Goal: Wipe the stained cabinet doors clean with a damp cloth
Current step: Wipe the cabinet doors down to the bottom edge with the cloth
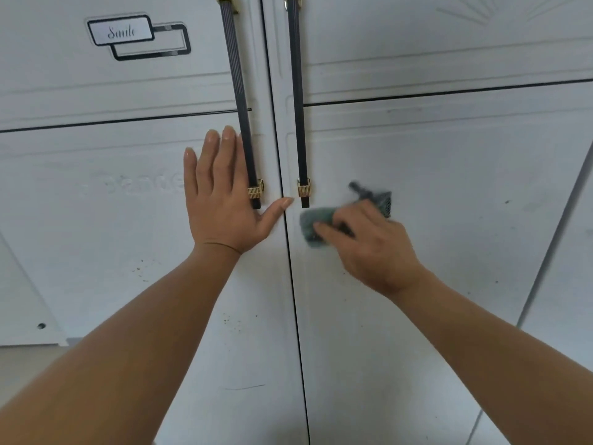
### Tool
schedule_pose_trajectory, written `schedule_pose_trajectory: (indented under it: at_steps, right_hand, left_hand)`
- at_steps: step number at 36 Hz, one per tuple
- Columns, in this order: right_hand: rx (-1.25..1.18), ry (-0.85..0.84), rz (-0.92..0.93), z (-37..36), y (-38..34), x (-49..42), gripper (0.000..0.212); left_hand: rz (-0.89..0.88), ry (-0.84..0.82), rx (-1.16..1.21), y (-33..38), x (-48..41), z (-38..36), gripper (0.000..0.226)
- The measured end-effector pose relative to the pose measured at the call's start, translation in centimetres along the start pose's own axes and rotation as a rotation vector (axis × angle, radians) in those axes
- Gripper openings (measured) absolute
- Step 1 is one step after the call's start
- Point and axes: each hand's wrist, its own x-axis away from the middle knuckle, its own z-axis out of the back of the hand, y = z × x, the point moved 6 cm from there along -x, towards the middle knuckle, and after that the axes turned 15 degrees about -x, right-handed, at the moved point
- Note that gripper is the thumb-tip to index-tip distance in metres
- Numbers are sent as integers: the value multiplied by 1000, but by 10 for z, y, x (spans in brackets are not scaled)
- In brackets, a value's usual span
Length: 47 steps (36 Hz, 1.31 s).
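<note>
- L door (96, 252): white panel, fills the left half of view. Faint embossed lettering mid-panel, too washed out to read.
- R door (449, 187): white, same style. Grey smudges and a few dark dots right of the cloth. A thin dark gap (293, 284) runs between the 2 doors.
- L hand (221, 200): flat on the L door, palm down, holding nothing. The 4 fingers are straight and close together, pointing up. The thumb is spread wide to the right, its tip reaching the gap.
- R hand (369, 245): on the R door, fingers curled over the cloth and pressing it to the panel, back of hand toward the camera. Blurred, so I can't tell the exact grip.
- L handle (239, 91): long dark ribbed bar w/ gold end caps, just right of the L hand's fingers. Its lower end overlaps the hand's edge betw. index finger and thumb.
- R handle (296, 91): matching bar on the R door. Its lower end sits just up-left of the cloth.
- cloth (313, 224): green, bunched under the R hand against the R door. One part sticks out left of the fingers, and a darker part shows above the knuckles. Blurry.
- Badge (122, 32): silver plate w/ script lettering, top of the L door.
- Specks (231, 321): small dark spots low on the L door, near the gap and beside the L forearm.
- Hole (41, 326): small and round, far lower left.
</note>
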Motion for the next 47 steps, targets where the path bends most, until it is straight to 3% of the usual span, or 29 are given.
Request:
schedule_pose_trajectory:
  at_steps: [2,7,11,16,20,23,28,33,37,42,47]
  right_hand:
    - [-17,116,-113,3,-3,-6,15]
    - [-10,-126,150,-19,-26,-4,19]
    - [33,38,-72,13,-1,-10,23]
    - [224,208,-162,112,65,25,30]
    - [220,366,-504,177,125,58,34]
    - [186,366,-639,199,153,65,39]
    - [212,324,-573,184,167,52,36]
    - [212,450,-492,165,175,72,37]
    - [200,401,-386,147,164,103,36]
    - [181,482,-413,141,160,109,34]
    - [58,447,-532,142,153,113,38]
  left_hand:
    - [-4,-5,-6,0,1,1,103]
    - [-25,-6,-7,-6,4,-3,104]
    - [-40,7,-24,-15,10,-8,106]
    - [62,-65,60,3,19,0,106]
    - [111,-111,45,7,24,5,107]
    - [92,-118,37,10,23,2,108]
    - [156,-137,55,16,35,-5,104]
    - [160,-101,41,17,36,-12,96]
    - [160,-137,22,17,40,-21,91]
    - [162,-110,12,18,40,-17,90]
    - [160,-118,-4,19,40,-14,90]
